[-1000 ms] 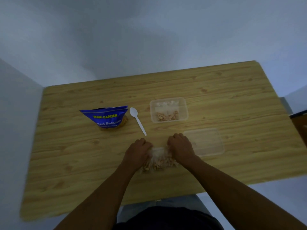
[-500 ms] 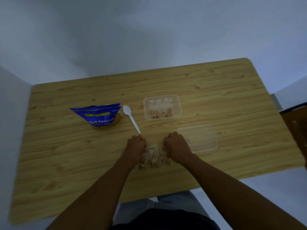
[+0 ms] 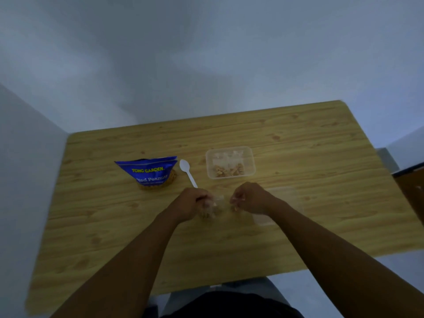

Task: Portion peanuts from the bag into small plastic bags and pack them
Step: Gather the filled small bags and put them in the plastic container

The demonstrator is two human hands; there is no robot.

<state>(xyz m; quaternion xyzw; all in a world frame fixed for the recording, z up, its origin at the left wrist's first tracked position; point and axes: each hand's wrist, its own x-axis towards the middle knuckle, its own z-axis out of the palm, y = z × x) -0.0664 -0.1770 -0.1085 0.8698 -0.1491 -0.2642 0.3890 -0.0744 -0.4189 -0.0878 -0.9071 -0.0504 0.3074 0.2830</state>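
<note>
My left hand (image 3: 193,203) grips the small bag (image 3: 212,208) of peanuts; right hand (image 3: 251,199) curled, hold unclear. Risk: if mouth's unsealed, one-sided grip tips it, nuts scatter over bench (image 3: 321,157).

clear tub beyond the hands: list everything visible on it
The clear plastic container is a shallow rectangular tub with rounded corners, translucent, lidless, sitting flat on the wooden table. Inside lie small clear bags of peanuts, nuts gathered toward its near side; roughly two, count unclear. The white spoon lies apart to its left. The left hand and right hand are nearer the camera, not touching it.
</note>
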